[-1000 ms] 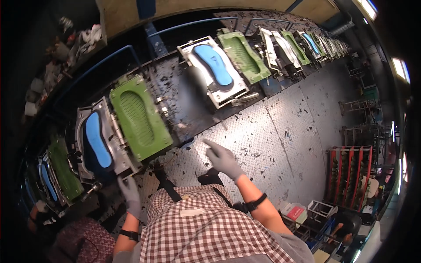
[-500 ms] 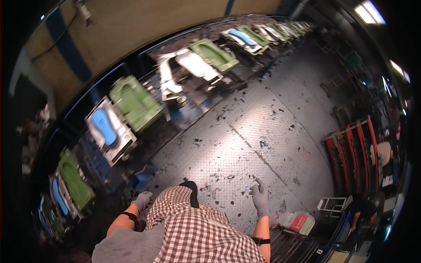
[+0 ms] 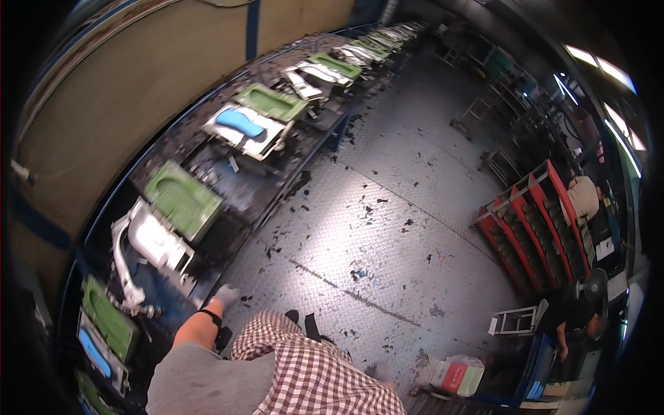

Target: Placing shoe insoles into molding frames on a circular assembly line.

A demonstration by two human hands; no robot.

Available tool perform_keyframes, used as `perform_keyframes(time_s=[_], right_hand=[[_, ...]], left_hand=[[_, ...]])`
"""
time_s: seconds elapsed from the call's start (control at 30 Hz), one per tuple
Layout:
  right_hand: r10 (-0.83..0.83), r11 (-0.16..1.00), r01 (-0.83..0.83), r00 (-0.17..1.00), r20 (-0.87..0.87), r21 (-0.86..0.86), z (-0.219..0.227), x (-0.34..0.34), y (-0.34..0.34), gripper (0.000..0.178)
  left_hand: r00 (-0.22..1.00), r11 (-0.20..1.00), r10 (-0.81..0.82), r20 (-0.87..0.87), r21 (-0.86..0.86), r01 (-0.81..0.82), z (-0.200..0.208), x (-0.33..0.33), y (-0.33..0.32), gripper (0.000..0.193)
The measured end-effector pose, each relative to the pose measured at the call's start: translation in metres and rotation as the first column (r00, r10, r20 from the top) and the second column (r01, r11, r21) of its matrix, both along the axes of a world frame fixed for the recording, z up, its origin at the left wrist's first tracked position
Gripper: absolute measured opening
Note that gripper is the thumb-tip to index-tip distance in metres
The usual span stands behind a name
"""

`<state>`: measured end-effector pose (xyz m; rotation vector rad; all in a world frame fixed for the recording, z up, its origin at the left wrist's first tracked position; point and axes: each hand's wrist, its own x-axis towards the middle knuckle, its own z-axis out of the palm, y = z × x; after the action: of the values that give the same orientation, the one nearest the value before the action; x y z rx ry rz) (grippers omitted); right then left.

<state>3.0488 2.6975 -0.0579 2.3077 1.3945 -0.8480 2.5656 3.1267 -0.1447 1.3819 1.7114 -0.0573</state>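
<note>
My left hand (image 3: 227,295), in a grey glove, hangs beside the near edge of the mould line. Its fingers look loosely held out, with nothing visible in them. The closest mould to it has a bare white metal last plate (image 3: 160,242) and a green tray-like mould half (image 3: 182,197). Low at my right side, my right hand (image 3: 379,373) is smeared and partly hidden by the checked apron (image 3: 311,370); its fingers cannot be made out. Farther along, a blue sole-shaped piece (image 3: 240,122) lies on a white plate, next to another green mould half (image 3: 271,102).
Metal tread-plate floor (image 3: 387,242) with scattered dark scraps runs along the line. On the right stand a red shelf rack (image 3: 532,228), a small metal step frame (image 3: 515,320) and a red and white box (image 3: 458,375). Two other people work at the right.
My view has moved forward along the line and turned right, so the moulds have shifted. My right hand has dropped from in front of me to my side.
</note>
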Motion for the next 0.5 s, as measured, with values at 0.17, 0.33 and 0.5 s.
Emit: perform_keyframes(time_s=[0.17,0.33,0.5], right_hand=[[-0.150,0.973,0.154,0.988,-0.034,0.170,0.010,0.107,0.027,0.037],[-0.569,0.822,0.569,0.822,-0.027,0.022,0.024,0.172,0.054,0.039],[-0.750,0.657,0.752,0.646,-0.139,-0.054,-0.020,0.299,0.099,0.040]], left_hand=[[0.822,0.876,-0.479,0.307,0.223,0.427,0.023,0.292,0.141,0.052],[0.823,0.909,-0.389,0.415,0.026,0.416,0.106,0.553,0.227,0.056],[0.356,0.311,-0.933,0.048,0.603,0.735,0.046,0.653,0.350,0.053]])
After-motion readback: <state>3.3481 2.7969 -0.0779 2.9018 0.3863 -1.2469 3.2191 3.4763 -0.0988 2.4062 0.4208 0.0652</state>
